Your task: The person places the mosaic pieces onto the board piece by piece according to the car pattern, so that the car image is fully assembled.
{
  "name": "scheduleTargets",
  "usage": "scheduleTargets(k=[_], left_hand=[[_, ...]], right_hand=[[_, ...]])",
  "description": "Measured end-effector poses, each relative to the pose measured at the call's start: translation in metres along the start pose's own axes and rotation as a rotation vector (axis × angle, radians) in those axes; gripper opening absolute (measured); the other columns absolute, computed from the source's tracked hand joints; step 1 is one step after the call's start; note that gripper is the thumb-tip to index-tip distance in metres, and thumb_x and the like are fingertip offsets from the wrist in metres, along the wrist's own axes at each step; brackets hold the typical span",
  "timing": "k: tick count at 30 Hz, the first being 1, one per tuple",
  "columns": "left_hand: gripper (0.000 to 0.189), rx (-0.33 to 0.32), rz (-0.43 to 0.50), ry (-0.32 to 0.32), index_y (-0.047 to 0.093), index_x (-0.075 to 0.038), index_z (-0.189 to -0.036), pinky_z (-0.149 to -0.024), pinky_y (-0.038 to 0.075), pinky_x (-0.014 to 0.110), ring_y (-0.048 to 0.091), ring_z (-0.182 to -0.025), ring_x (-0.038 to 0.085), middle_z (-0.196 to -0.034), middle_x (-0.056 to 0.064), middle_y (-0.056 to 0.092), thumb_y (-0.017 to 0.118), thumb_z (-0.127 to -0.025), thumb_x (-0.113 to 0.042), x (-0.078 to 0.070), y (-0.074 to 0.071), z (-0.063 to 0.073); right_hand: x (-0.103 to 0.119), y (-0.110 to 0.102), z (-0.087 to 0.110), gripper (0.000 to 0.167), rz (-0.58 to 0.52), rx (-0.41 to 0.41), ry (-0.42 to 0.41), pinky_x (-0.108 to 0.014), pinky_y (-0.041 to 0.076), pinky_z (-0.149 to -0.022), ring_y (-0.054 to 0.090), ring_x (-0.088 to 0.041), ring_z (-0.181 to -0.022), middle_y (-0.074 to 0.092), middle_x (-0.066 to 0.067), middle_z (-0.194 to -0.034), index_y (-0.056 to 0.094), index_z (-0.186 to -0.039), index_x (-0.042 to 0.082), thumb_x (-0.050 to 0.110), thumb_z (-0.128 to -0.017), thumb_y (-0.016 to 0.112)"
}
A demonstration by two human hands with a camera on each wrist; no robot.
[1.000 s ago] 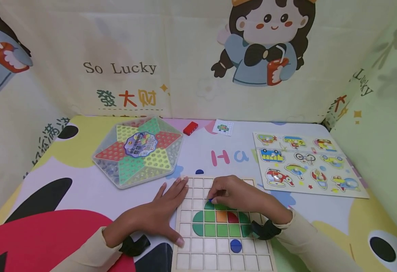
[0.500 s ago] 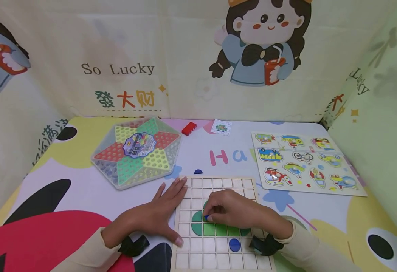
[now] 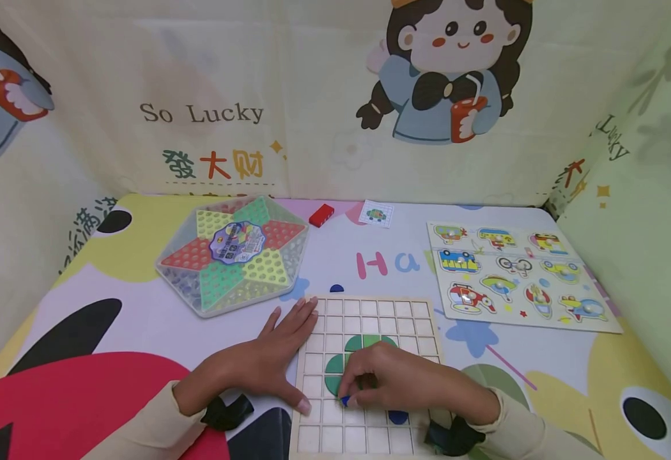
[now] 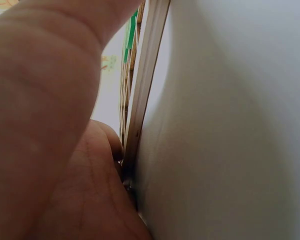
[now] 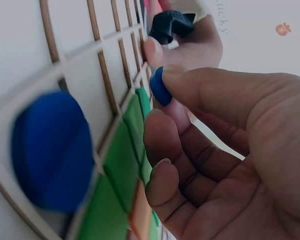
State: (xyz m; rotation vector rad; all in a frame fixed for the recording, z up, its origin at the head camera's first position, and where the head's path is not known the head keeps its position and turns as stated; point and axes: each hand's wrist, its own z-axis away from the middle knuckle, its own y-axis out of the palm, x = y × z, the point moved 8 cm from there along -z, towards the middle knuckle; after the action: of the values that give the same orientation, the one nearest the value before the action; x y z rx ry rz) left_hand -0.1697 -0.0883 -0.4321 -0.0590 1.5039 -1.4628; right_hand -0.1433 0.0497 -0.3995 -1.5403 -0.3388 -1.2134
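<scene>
A wooden grid board [image 3: 321,441] lies on the table with green tiles [image 3: 333,364] set in its cells. My left hand [image 3: 269,361] rests along the board's left edge, fingers spread and straight, thumb at the rim. Between thumb and index finger, my right hand [image 3: 399,380] pinches a small blue tile [image 5: 160,87], held over the cells at the lower left of the green tiles. A round blue shape [image 5: 52,152] sits in a cell nearby, partly covered by my right hand in the head view. An orange tile [image 5: 140,207] shows beside the green ones in the right wrist view.
Past the board's far edge lies a blue half-round tile [image 3: 337,288]. A hexagonal Chinese checkers set [image 3: 238,255] stands at back left, a vehicle puzzle board [image 3: 519,275] at right. Farther back are a red block [image 3: 321,215] and a small pattern card [image 3: 376,214].
My right hand has moved down the board toward me with the blue tile pinched, uncovering the upper green tiles. The left hand has stayed in place.
</scene>
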Motion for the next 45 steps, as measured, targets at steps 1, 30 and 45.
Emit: scheduleTargets(k=[1,30,45], left_hand=[[0.128,0.0,0.001,-0.001,0.006,-0.004,-0.156,-0.11,-0.011,0.057,-0.017,-0.145,0.024,-0.162,0.005,-0.011,0.076,-0.069,-0.066,0.0,0.0,0.0],[0.129,-0.007,0.006,0.008,0.005,-0.005,-0.156,-0.11,-0.011,0.057,-0.017,-0.145,0.023,-0.162,0.004,-0.012,0.076,-0.068,-0.068,0.001,0.001,0.0],[0.129,-0.008,-0.013,0.018,0.005,-0.004,-0.156,-0.11,-0.011,0.057,-0.017,-0.145,0.024,-0.162,0.005,-0.012,0.074,-0.069,-0.069,0.001,0.0,0.0]], right_hand=[[0.0,0.002,0.0,0.012,-0.002,0.007,-0.004,-0.019,0.05,-0.063,0.053,0.003,-0.071,0.062,0.02,-0.083,0.074,-0.096,0.018,0.01,-0.088,0.073],[0.01,0.012,0.005,0.007,0.265,0.005,-0.027,-0.012,0.043,-0.069,0.049,0.007,-0.075,0.056,0.022,-0.081,0.077,-0.089,0.02,0.014,-0.086,0.076],[0.01,0.002,0.001,0.013,0.151,0.014,0.014,-0.016,0.048,-0.069,0.055,0.004,-0.077,0.063,0.019,-0.087,0.076,-0.1,0.016,0.011,-0.089,0.072]])
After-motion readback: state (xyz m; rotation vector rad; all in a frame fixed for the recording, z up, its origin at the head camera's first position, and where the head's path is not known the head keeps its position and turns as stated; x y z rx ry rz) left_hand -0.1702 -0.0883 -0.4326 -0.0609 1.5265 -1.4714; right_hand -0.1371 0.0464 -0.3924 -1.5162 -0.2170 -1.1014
